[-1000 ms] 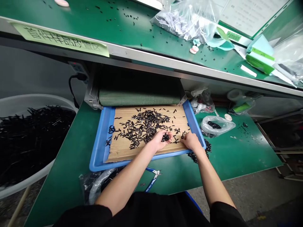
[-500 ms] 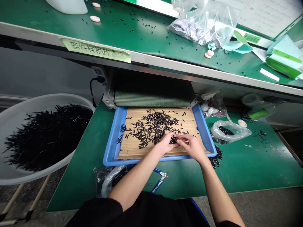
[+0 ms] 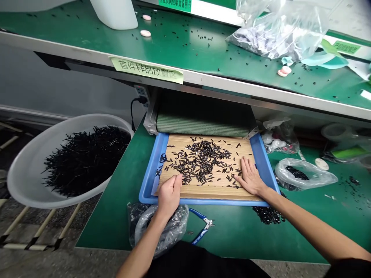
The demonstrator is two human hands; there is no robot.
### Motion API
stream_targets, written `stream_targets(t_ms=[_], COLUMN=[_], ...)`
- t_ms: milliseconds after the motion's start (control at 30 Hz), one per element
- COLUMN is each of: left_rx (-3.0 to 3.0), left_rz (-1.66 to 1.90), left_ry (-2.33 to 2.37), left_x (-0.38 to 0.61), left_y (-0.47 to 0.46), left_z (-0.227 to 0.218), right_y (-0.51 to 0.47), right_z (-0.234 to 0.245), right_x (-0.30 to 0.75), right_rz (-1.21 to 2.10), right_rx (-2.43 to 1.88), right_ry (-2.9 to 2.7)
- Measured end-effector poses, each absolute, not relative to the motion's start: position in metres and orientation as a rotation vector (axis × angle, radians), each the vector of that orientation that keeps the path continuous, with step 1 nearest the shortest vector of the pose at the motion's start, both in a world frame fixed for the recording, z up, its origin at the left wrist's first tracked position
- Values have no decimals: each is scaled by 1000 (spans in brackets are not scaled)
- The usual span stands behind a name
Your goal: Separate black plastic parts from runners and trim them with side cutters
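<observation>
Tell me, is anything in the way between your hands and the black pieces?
Nothing visible is. Your left hand and right hand are at the edges of the cardboard sheet in the blue tray, and the black pieces lie uncovered in front of them.

- Pale green label on the front edge of the green shelf: printed Chinese, 首件样品放置区
- Above that label, green strip: Chinese characters, cut off by the frame, only partly legible
- Far right of that label, small green tag: lettering too blurred to read
- Below that label, blue pliers' handle: pale lettering, too small to read
</observation>
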State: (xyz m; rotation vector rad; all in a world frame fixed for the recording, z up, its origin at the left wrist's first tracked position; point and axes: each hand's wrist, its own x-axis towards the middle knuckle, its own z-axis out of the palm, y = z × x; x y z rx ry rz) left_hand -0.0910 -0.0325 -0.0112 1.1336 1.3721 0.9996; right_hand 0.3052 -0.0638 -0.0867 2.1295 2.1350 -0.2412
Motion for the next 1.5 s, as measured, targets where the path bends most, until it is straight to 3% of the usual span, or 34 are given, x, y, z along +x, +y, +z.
stream_targets(t_ms=[333, 533, 800, 1133, 1300, 1500], left_rx=[1215, 921, 393, 104, -12, -80], left_rz=[976, 879, 818, 894, 906, 906], left_ry=[1425, 1318, 1092, 1034, 1029, 990], left_x=[-88, -86, -71, -72, -74, -79], left_y=[-30, -14, 9, 15, 21, 22], left_z=[-16, -14, -25, -31, -35, -36], right_y=[22, 70, 60, 69, 59, 89], right_z=[-51, -53, -52, -38, -21, -41], right_x=[194, 154, 149, 128, 100, 101], right_rz=[-130, -133, -158, -310, -763, -365], right_rx=[2039, 1911, 1989, 2083, 1770, 2089], right_ry=[2711, 2684, 2611, 2575, 2892, 2554])
